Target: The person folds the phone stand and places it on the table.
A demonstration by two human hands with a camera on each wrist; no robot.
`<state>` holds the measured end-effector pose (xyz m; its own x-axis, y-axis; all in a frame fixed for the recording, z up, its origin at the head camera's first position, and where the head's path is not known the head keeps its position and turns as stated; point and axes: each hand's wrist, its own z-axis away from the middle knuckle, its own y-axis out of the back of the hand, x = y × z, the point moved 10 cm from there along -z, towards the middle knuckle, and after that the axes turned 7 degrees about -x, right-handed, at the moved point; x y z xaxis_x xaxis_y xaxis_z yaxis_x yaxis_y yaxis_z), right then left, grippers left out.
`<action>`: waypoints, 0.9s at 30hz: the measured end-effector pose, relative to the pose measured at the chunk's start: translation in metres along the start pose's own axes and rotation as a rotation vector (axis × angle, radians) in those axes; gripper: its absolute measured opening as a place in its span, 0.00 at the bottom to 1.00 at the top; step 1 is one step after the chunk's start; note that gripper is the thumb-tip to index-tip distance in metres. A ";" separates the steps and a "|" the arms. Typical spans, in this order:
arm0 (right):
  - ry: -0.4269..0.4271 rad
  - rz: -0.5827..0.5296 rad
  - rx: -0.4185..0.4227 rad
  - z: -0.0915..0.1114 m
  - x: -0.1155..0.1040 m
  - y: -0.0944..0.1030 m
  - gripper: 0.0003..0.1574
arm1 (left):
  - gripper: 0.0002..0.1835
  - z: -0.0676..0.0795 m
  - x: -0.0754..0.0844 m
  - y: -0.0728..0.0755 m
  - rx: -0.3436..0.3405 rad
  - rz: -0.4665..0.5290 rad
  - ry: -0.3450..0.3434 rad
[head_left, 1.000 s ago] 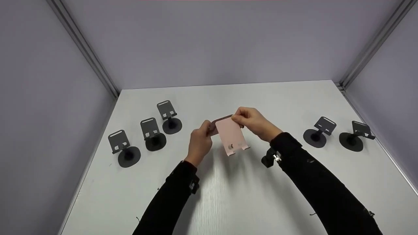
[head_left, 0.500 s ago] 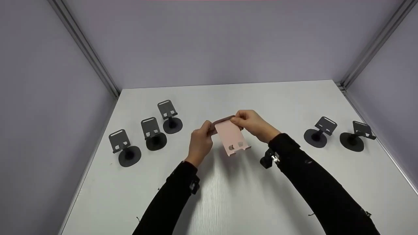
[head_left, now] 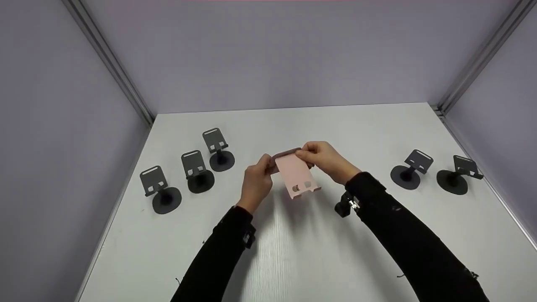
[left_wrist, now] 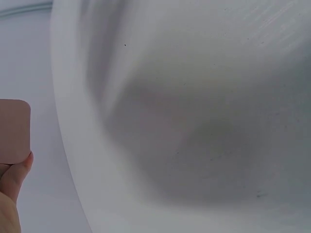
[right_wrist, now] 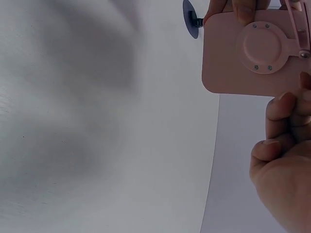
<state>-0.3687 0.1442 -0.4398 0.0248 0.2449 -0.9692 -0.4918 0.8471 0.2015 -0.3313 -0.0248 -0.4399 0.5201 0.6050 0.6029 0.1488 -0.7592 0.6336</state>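
With our left grip (head_left: pixel 256 181) we pinch the left edge of the pink stand (head_left: pixel 293 167), and with our right grip (head_left: pixel 328 160) its upper right part, holding it between the two, above the bench (head_left: pixel 293 264). Its light plate (head_left: pixel 297 175) slants down between the grips, lipped end lowest. Near the right grip, a round disc (right_wrist: pixel 263 47) with screws sits on its darker plate (right_wrist: pixel 218 63). Three grey stands (head_left: pixel 200 183) stand left of the left grip, two other grey stands (head_left: pixel 405 178) right of the right grip.
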 end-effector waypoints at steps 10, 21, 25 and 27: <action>0.015 0.013 -0.060 0.005 0.009 -0.006 0.12 | 0.13 0.002 -0.011 0.001 -0.020 -0.003 0.042; -0.027 0.006 -0.171 0.018 0.017 -0.018 0.12 | 0.15 0.004 -0.024 0.013 0.038 -0.020 0.100; -0.042 0.007 -0.223 0.023 0.020 -0.022 0.12 | 0.14 0.005 -0.027 0.016 0.056 -0.023 0.112; -0.047 0.008 -0.246 0.024 0.021 -0.024 0.11 | 0.14 0.004 -0.029 0.017 0.064 -0.022 0.120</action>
<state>-0.3356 0.1409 -0.4616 0.0578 0.2780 -0.9588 -0.6888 0.7063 0.1633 -0.3400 -0.0563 -0.4485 0.4124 0.6429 0.6454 0.2144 -0.7571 0.6171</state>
